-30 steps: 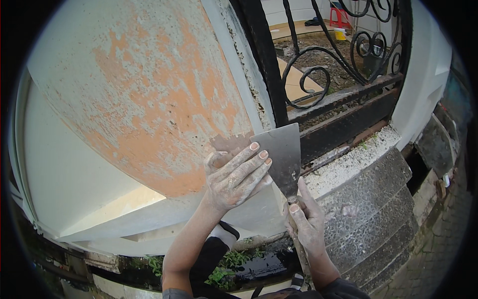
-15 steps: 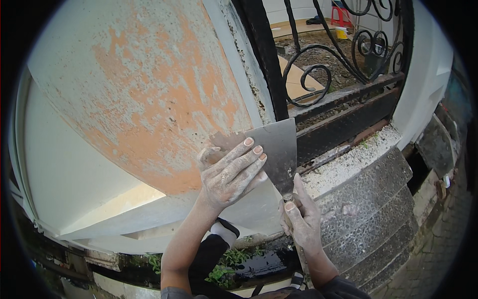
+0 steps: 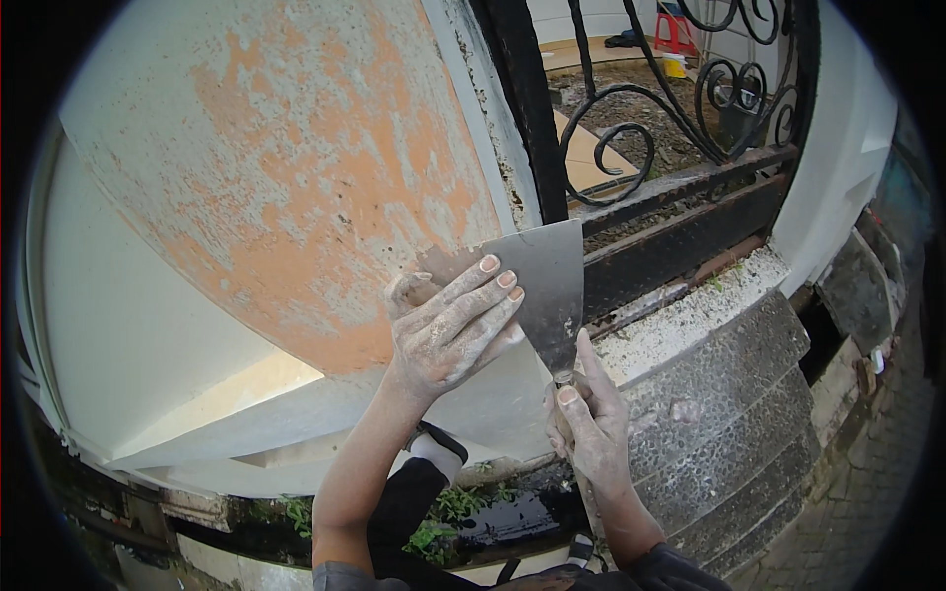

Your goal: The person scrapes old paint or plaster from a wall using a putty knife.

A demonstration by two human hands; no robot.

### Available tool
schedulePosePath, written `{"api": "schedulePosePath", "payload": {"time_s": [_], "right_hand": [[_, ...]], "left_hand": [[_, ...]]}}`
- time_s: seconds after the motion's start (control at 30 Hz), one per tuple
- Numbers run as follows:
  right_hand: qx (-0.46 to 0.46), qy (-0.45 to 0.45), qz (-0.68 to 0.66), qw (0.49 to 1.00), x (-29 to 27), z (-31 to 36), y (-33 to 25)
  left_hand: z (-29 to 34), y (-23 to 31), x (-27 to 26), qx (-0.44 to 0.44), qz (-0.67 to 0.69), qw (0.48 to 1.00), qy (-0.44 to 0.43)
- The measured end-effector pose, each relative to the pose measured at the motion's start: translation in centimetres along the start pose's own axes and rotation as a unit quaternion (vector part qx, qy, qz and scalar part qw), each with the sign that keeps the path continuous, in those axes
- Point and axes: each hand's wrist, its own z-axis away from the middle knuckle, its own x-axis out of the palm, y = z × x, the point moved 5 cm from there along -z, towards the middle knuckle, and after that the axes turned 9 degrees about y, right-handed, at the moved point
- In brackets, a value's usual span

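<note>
A wide putty knife [image 3: 548,271] with a grey metal blade is held up in front of the wall's right edge. My right hand [image 3: 595,424], coated in pale dust, grips its handle with the forefinger stretched up along the blade. My left hand [image 3: 443,345], just as dusty, lies across the left part of the blade, fingers close together and thumb curled at the far left. A grey-brown smear shows beside its fingers, and what lies under the palm is hidden. The curved wall [image 3: 296,187] behind has orange patches showing through whitish, scraped-looking coating.
A black iron gate [image 3: 680,222] with scrolls stands right of the wall. Below it are a rough sill and pebbled steps [image 3: 719,414]. Beneath my arms runs a dark ditch [image 3: 522,522] with green weeds [image 3: 434,540]. A red stool [image 3: 674,34] stands beyond the gate.
Both hands and the putty knife have shifted slightly up and left. The view has moved a little too; both grips look the same.
</note>
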Motion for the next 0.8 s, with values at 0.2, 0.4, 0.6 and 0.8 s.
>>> {"api": "schedulePosePath", "payload": {"time_s": [0.2,0.4,0.6,0.8], "right_hand": [[0.009,0.007,-0.002,1.000,0.2,0.3,-0.5],[0.038,0.008,-0.025,0.999,-0.4,0.5,-0.3],[0.032,0.003,-0.055,0.998,-0.3,1.1,-1.1],[0.022,0.016,-0.046,0.999,-0.4,0.6,-1.7]], "left_hand": [[-0.4,0.0,0.1,0.009,0.010,1.000,-0.005],[-0.3,0.3,0.6,0.022,0.016,1.000,-0.008],[-0.7,0.2,0.3,0.062,0.020,0.998,-0.006],[-0.9,0.4,0.5,0.052,0.008,0.998,0.015]]}}
